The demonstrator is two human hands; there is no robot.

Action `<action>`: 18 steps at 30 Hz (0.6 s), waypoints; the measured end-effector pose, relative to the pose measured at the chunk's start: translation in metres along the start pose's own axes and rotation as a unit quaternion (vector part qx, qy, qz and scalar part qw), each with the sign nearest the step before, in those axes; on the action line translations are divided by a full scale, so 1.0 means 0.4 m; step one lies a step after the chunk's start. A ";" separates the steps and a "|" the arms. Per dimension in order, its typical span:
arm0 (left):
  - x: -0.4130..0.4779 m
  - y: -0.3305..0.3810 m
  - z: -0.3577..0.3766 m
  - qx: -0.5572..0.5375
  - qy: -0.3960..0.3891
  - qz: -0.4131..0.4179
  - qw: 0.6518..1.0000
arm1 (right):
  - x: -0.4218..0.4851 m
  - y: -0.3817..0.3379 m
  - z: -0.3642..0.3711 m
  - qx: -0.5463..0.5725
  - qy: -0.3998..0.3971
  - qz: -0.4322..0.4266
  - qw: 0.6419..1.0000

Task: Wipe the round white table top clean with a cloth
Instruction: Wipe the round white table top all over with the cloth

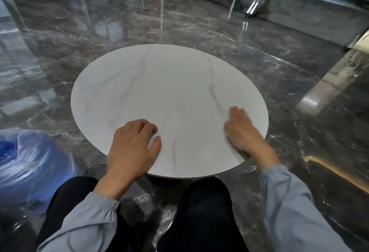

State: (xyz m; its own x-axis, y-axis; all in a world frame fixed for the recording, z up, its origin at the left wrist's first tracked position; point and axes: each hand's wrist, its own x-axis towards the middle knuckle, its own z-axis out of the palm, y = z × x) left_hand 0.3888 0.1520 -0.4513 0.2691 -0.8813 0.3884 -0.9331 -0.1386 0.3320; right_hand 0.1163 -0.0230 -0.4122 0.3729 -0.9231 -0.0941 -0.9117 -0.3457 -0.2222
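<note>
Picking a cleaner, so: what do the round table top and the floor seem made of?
Table top: probably marble or marble-look slab, matte white; faint grey veins, little glare. Floor: likely polished dark grey marble or marble-look tile; white veins, mirror-like reflections, visible joints.

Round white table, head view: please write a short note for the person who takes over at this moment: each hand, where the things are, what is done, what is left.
Left hand: rests on the near part of the table top, fingers bent, holding nothing visible.
Right hand: palm down near the right rim, blurred.
Cloth: not plainly visible; a pale fold beside the right thumb may be it.
Done: cannot tell; the top shows only grey veins, no clear dirt or streaks.
Left: find the cloth under the right hand, then probably wipe the whole top, including the far half.
</note>
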 end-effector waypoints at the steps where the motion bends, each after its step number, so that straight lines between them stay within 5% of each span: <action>1: 0.000 0.001 0.000 0.000 -0.001 -0.002 1.000 | -0.005 -0.054 0.015 -0.001 -0.008 -0.033 0.999; 4: 0.001 0.001 0.000 0.003 -0.001 -0.004 1.000 | -0.056 -0.216 0.073 0.001 -0.003 -0.169 0.986; 7: 0.001 0.003 -0.001 0.007 -0.003 -0.006 1.000 | -0.085 -0.242 0.089 0.039 -0.024 -0.218 0.975; 10: 0.000 0.000 0.001 0.004 -0.003 -0.006 1.000 | -0.036 -0.111 0.053 -0.008 -0.013 -0.171 0.985; 15: 0.001 0.001 0.004 0.007 -0.003 -0.012 1.000 | 0.060 0.122 -0.033 -0.036 0.037 0.045 0.998; 18: 0.005 0.003 0.005 0.008 -0.005 -0.018 1.000 | 0.117 0.109 -0.044 -0.031 0.041 0.058 0.997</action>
State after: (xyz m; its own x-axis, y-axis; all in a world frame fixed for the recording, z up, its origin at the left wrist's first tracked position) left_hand 0.3877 0.1494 -0.4517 0.3003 -0.8798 0.3684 -0.9266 -0.1775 0.3315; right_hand 0.0910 -0.0843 -0.4091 0.2508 -0.9674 -0.0351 -0.9579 -0.2428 -0.1531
